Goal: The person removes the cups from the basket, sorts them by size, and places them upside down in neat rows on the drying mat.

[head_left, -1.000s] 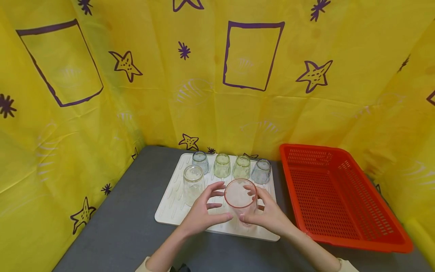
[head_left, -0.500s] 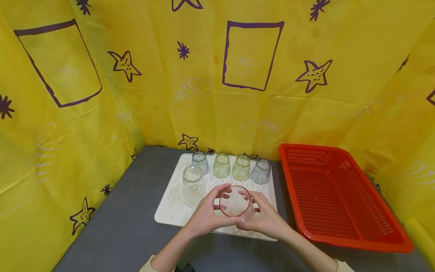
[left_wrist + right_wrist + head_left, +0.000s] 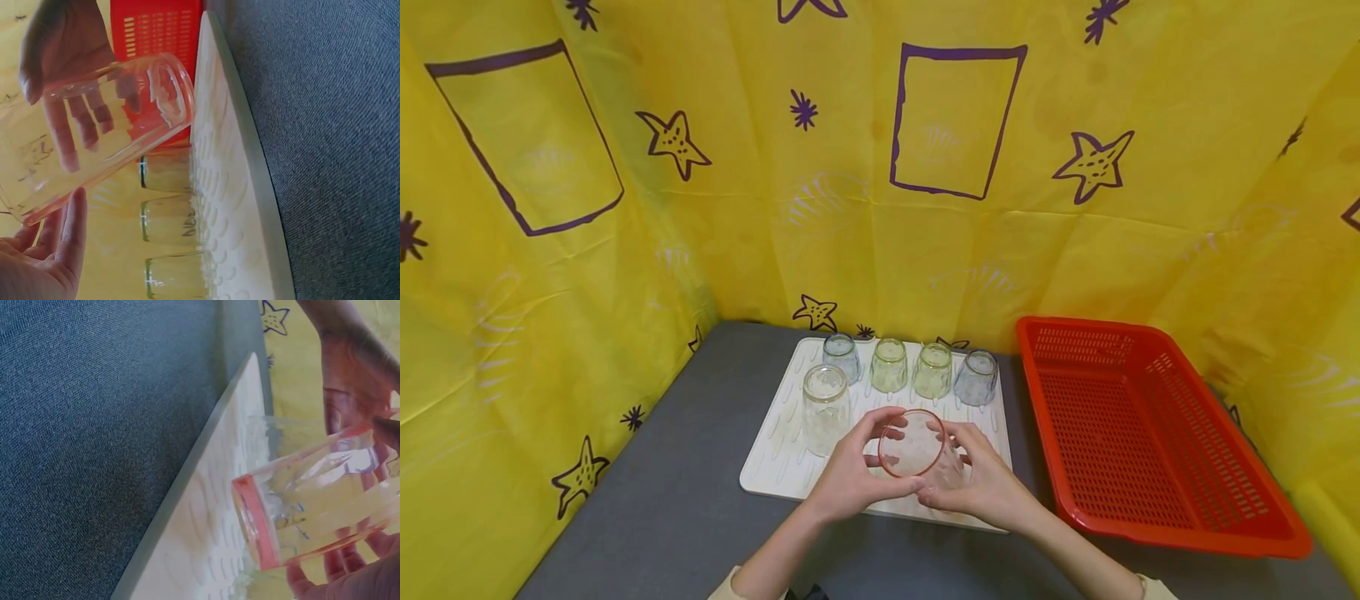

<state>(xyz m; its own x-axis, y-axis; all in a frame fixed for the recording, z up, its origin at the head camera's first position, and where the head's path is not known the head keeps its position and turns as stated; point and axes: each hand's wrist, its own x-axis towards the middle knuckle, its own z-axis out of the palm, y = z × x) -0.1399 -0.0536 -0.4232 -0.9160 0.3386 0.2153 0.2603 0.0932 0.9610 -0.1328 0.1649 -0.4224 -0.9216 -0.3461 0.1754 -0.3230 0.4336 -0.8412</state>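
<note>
A clear drinking glass with a pink tint [image 3: 917, 450] is tilted above the front of the white ridged drying mat [image 3: 782, 467], its round rim facing up and left in the head view. My left hand [image 3: 850, 473] holds it at the rim end, thumb in front and fingers behind. On the other side my right hand [image 3: 983, 483] grips the body lower down. In the left wrist view the glass [image 3: 119, 119] slants, its thick base close over the mat. The right hand's fingers [image 3: 94, 115] show through its wall.
A tall clear glass [image 3: 826, 412] stands at the mat's left. Behind it runs a row of small glasses, blue-grey [image 3: 841, 358] and green [image 3: 889, 367], narrower end up. A red perforated basket [image 3: 1138, 425] sits right of the mat on the dark grey table [image 3: 677, 467]. Yellow cloth [image 3: 850, 250] encloses the table.
The left hand, earlier apart from the glass, has moved right and closed on its rim. The glass has shifted left and toward the person and now tilts more to the left.
</note>
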